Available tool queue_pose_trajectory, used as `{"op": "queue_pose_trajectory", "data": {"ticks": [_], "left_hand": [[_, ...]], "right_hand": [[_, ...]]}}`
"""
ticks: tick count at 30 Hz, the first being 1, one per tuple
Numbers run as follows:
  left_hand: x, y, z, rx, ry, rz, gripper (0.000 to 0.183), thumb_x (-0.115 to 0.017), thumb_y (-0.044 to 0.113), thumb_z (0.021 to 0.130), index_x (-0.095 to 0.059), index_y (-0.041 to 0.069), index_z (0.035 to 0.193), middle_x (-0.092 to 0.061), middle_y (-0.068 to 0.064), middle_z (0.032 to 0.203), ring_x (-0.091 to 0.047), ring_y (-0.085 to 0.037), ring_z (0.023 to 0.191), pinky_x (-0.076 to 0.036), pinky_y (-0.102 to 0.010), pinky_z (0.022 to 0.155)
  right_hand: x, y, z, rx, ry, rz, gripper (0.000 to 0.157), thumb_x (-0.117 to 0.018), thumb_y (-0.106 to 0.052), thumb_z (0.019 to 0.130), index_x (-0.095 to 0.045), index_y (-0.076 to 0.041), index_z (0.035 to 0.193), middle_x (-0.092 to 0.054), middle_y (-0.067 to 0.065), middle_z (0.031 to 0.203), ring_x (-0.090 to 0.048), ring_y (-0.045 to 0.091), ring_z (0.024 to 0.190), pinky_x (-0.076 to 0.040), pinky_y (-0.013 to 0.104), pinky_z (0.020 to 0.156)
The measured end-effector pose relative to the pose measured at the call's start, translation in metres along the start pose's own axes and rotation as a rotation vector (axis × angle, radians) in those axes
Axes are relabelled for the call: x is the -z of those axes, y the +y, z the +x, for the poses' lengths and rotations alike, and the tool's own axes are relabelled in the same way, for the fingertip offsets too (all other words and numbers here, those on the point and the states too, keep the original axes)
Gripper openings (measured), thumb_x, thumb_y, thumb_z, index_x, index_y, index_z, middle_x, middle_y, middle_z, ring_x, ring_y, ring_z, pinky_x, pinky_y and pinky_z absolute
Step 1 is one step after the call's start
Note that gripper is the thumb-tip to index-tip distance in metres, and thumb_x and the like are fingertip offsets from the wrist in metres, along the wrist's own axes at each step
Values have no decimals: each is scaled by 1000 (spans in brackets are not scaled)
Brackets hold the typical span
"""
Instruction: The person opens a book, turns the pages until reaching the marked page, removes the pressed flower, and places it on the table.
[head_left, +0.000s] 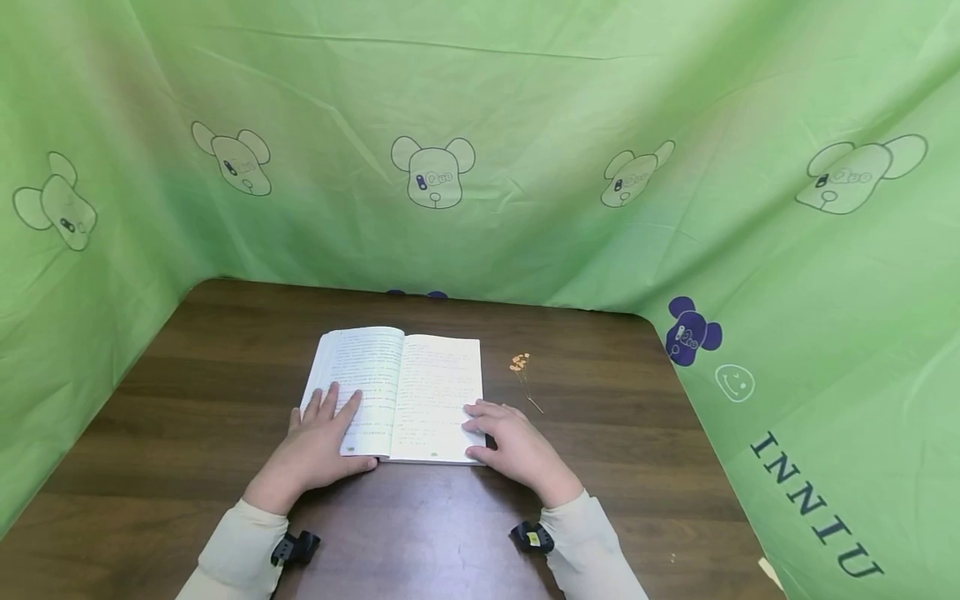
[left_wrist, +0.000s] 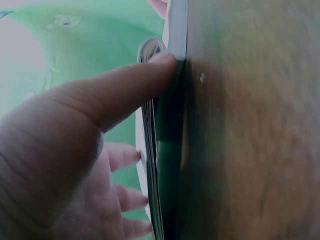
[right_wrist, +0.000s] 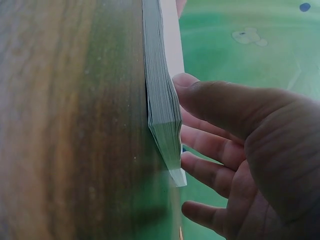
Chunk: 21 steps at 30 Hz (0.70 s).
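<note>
An open book (head_left: 438, 392) with printed pages lies on the wooden table, its spine a little left of its middle. My left hand (head_left: 318, 446) rests on the lower left page, fingers spread and straight. Its thumb reaches along the bottom edge to the spine, as the left wrist view shows beside the page edges (left_wrist: 151, 150). At the lower right corner, my right hand (head_left: 517, 442) touches the right page's outer edge with relaxed fingers. In the right wrist view its thumb (right_wrist: 210, 95) lies against the top page, above the thick page block (right_wrist: 162, 90).
A small dried sprig with orange-yellow flowers (head_left: 520, 362) lies right of the book. The dark wooden table (head_left: 202, 375) is enclosed at the back and sides by green cloth (head_left: 525, 242) with bear drawings. Each wrist wears a black camera strap.
</note>
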<state>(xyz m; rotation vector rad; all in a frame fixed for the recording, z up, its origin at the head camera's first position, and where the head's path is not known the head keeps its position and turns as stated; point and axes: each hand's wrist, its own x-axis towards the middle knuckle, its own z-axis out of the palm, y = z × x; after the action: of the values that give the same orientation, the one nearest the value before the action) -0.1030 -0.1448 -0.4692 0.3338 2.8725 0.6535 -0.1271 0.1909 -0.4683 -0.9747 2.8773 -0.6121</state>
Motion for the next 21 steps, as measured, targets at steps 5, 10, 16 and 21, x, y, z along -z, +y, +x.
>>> {"op": "queue_pose_trajectory", "data": {"ticks": [5, 10, 16, 21], "left_hand": [[0, -2, 0, 54, -12, 10, 115, -78, 67, 77, -30, 5, 161, -13, -40, 162, -7, -67, 146, -13, -79, 113], [0, -3, 1, 57, 8, 40, 113, -77, 69, 76, -34, 6, 160, -21, -40, 160, -16, -68, 144, -23, -76, 113], [2, -1, 0, 46, 29, 41, 113, -76, 72, 76, -36, 7, 159, -27, -39, 159, -25, -65, 143, -37, -72, 106], [4, 0, -3, 23, 40, 41, 109, -80, 63, 77, -36, 7, 159, -28, -39, 158, -30, -65, 141, -42, -69, 104]], "right_hand": [[0, 1, -1, -5, -4, 12, 35, -78, -25, 90, -75, -7, 121, -63, 7, 143, -51, 29, 141, -35, 55, 117], [0, 2, 0, 0, -9, 8, 35, -78, -25, 90, -74, -7, 121, -63, 7, 143, -51, 29, 141, -36, 54, 117], [0, 2, 0, 0, -13, 9, 36, -78, -25, 91, -75, -7, 121, -63, 7, 143, -51, 28, 141, -36, 52, 117], [-1, 2, -1, 1, -8, 11, 35, -78, -25, 90, -75, -7, 121, -63, 7, 143, -51, 29, 141, -37, 51, 116]]}}
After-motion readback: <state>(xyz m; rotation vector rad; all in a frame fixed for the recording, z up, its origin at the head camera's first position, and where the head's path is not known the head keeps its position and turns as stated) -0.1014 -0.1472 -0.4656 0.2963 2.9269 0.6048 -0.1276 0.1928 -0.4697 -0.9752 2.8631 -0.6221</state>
